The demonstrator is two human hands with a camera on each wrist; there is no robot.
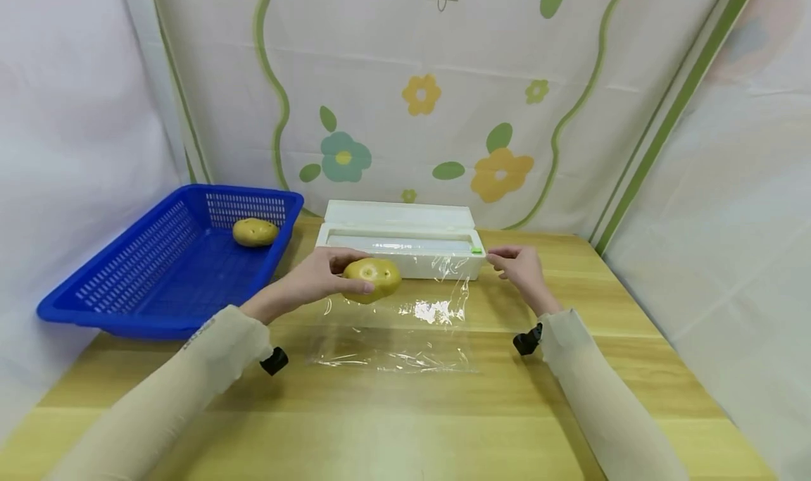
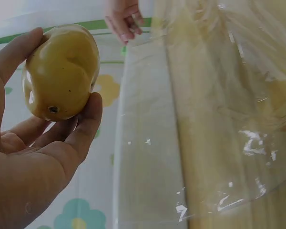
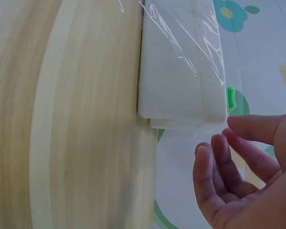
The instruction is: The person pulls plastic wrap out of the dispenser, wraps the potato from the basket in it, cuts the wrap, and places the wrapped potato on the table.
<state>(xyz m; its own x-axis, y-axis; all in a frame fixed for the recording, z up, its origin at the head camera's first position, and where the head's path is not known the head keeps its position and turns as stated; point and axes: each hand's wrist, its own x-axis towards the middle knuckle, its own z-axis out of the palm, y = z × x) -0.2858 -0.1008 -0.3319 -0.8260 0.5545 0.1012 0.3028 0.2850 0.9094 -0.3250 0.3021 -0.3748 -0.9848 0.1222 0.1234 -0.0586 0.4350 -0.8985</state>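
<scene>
My left hand (image 1: 315, 278) grips a yellow potato (image 1: 372, 279) between thumb and fingers, in front of the box's left half. In the left wrist view the potato (image 2: 62, 71) shows a small dark spot. The white cling film box (image 1: 405, 265) has its lid raised at the back. Clear cling film (image 1: 393, 340) runs from it over the front wall and onto the table. At the box's right end is my right hand (image 1: 521, 273), fingers loosely bent and holding nothing. In the right wrist view its thumb tip is right at the box's corner (image 3: 219, 117).
A blue plastic basket (image 1: 171, 322) stands at the left with another potato (image 1: 255, 232) inside. A small green piece (image 1: 476, 250) sits at the box's right end. Behind the wooden table (image 1: 405, 432) hangs a flowered cloth (image 1: 393, 51).
</scene>
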